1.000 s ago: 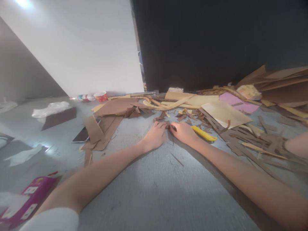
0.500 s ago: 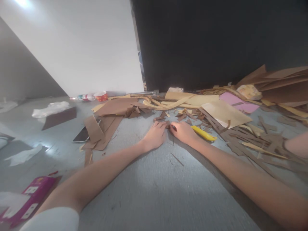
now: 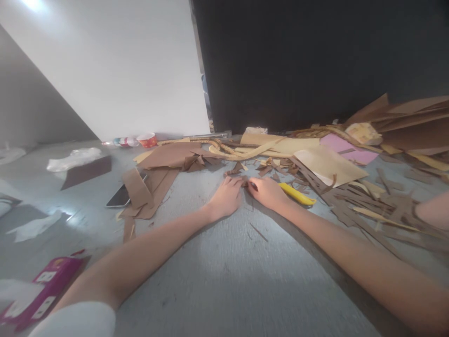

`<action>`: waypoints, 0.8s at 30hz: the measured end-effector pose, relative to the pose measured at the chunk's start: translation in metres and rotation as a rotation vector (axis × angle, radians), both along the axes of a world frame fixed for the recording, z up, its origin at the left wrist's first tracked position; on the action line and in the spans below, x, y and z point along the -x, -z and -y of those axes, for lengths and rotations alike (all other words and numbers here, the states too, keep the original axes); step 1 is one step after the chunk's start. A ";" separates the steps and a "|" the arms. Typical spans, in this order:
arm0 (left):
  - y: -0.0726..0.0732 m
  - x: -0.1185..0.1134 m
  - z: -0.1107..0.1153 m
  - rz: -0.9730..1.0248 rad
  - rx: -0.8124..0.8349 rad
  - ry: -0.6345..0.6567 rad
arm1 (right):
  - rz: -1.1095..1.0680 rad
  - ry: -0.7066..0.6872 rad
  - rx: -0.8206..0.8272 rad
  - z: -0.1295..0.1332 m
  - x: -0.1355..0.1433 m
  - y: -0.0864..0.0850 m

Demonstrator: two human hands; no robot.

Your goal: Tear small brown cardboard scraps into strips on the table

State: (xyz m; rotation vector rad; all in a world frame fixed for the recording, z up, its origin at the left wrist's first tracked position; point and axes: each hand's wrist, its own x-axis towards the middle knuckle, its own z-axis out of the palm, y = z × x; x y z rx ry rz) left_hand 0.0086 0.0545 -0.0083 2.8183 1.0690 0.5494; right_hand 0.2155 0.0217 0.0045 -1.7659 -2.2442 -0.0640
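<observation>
My left hand (image 3: 227, 195) rests on the grey table with its fingers together on a small brown braided piece (image 3: 233, 172), whose end sticks out beyond the fingertips. Close beside it on the right, my right hand (image 3: 265, 192) is closed in a pinch on the near part of that brown piece. The fingers hide most of what lies between the two hands. Just right of my right hand lies a yellow cutter (image 3: 297, 194). Small brown scraps (image 3: 270, 166) are scattered beyond my fingertips.
A phone (image 3: 119, 197) lies partly under brown sheets (image 3: 168, 157) at the left. A purple packet (image 3: 42, 295) is at the near left. Brown strips (image 3: 379, 220) and a beige sheet (image 3: 326, 164) lie at the right, where another person's arm (image 3: 433, 211) reaches in. A red cup (image 3: 147, 140) stands behind.
</observation>
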 end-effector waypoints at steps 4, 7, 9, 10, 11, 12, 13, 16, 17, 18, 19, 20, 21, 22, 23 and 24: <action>0.002 0.000 -0.001 0.010 -0.003 -0.005 | -0.008 -0.001 0.003 -0.001 -0.001 0.002; 0.002 0.000 0.000 0.013 0.000 -0.007 | -0.035 -0.017 0.000 -0.002 -0.002 0.003; 0.001 0.000 0.000 0.015 0.000 -0.002 | -0.054 -0.037 0.004 -0.002 -0.002 0.003; 0.001 0.000 0.000 0.014 0.000 0.000 | -0.060 -0.043 0.007 -0.002 -0.003 0.003; 0.001 0.000 0.000 0.012 0.000 0.002 | -0.064 -0.044 0.008 -0.002 -0.003 0.002; 0.001 0.000 0.000 0.009 0.000 0.002 | -0.065 -0.041 0.009 -0.002 -0.002 0.002; 0.001 0.000 0.000 0.005 0.000 0.001 | -0.062 -0.038 0.010 -0.001 -0.002 0.001; 0.000 0.000 0.000 -0.002 -0.003 -0.001 | -0.040 -0.032 0.016 -0.001 -0.001 0.000; 0.000 0.000 0.000 -0.001 -0.003 -0.001 | -0.035 -0.031 0.018 -0.001 -0.001 0.000; 0.000 0.000 0.000 0.002 -0.002 -0.002 | -0.033 -0.028 0.020 -0.001 -0.001 0.000; 0.000 0.000 0.000 0.005 0.002 -0.003 | -0.034 -0.022 0.022 -0.001 -0.001 0.000; 0.000 0.000 0.000 0.009 0.006 -0.004 | -0.035 -0.013 0.025 -0.001 -0.001 0.001; 0.000 0.000 0.000 0.012 0.010 -0.004 | -0.036 -0.003 0.030 -0.001 -0.001 0.001; 0.000 0.000 0.000 0.016 0.015 -0.003 | -0.036 0.006 0.034 -0.002 -0.001 0.002; 0.000 0.000 0.000 0.019 0.017 -0.001 | -0.037 0.013 0.036 -0.002 -0.001 0.003; 0.001 0.000 0.000 0.021 0.019 0.001 | -0.040 0.018 0.035 -0.002 -0.001 0.004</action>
